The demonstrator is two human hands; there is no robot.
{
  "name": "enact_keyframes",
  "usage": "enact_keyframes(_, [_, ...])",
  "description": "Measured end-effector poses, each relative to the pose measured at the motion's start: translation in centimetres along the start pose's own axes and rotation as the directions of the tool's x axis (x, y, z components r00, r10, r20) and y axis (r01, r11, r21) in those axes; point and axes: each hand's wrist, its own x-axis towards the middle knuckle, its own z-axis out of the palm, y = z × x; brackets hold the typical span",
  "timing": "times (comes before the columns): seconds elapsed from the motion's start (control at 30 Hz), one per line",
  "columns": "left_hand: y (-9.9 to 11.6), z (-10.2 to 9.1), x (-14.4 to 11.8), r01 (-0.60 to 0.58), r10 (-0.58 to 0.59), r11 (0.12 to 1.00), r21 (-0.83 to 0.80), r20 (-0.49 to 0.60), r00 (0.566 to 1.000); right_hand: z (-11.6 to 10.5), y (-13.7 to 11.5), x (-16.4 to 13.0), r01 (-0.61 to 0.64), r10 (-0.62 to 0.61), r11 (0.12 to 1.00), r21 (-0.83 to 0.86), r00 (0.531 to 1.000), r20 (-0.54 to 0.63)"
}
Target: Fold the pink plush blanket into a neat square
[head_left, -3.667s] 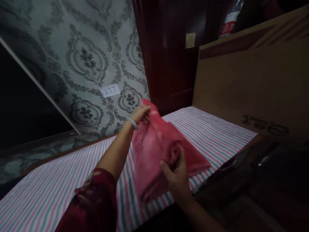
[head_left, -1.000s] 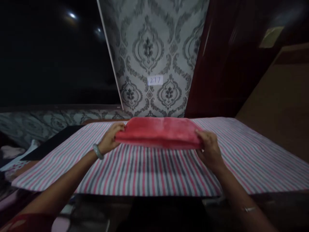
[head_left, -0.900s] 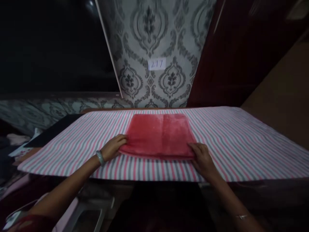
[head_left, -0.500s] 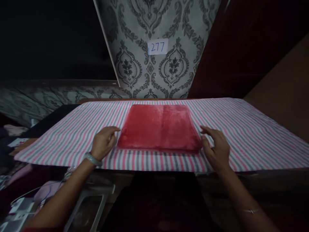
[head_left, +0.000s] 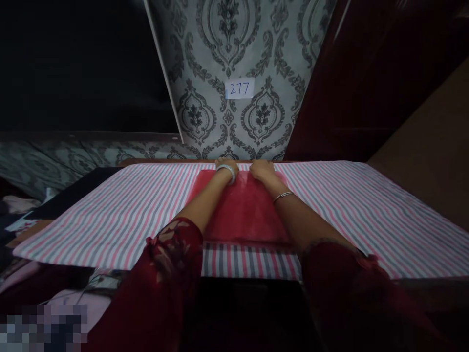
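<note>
Nearest the camera, two dark red patterned sleeves (head_left: 166,274) are filling the bottom of the view, hiding the near edge of the surface (head_left: 366,215), while a blurred patch is covering the lower left corner. Beyond them, both forearms are stretching out over a folded red towel (head_left: 249,215), which is lying flat at the middle of the pink-and-grey striped cloth (head_left: 110,215) that is covering the surface. The arms are masking much of the towel, but its long axis is running left to right, its near edge parallel to the surface's front.

At the towel's far edge, the left hand (head_left: 226,164), with a pale bangle (head_left: 227,171) at the wrist, and the right hand (head_left: 261,168), with a thin bracelet (head_left: 283,195), are sitting close together, nearly touching. Both are pressing on the far edge; whether the fingers are curling around the fabric or lying flat cannot be told.

Half a second earlier the hands were hovering open at the towel's left and right sides; they are now meeting at its far side.

Farther back, a paper label reading 277 (head_left: 239,89) is hanging on the patterned wallpaper (head_left: 227,54).
</note>
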Motion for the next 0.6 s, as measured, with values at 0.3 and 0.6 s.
enact_keyframes(0.3, [-3.5, 4.5, 4.6, 0.155, -0.154, 0.978, -0.142, 0.024, 0.988, 4.4, 0.5, 4.8, -0.101, 0.103, 0.994, 0.048, 0.994, -0.043])
enact_keyframes(0.6, [-7.2, 8.3, 5.7, 0.078, -0.119, 0.816, -0.573, -0.034, 0.992, 7.8, 2.5, 5.8, -0.126, 0.128, 0.985, 0.119, 0.992, -0.011])
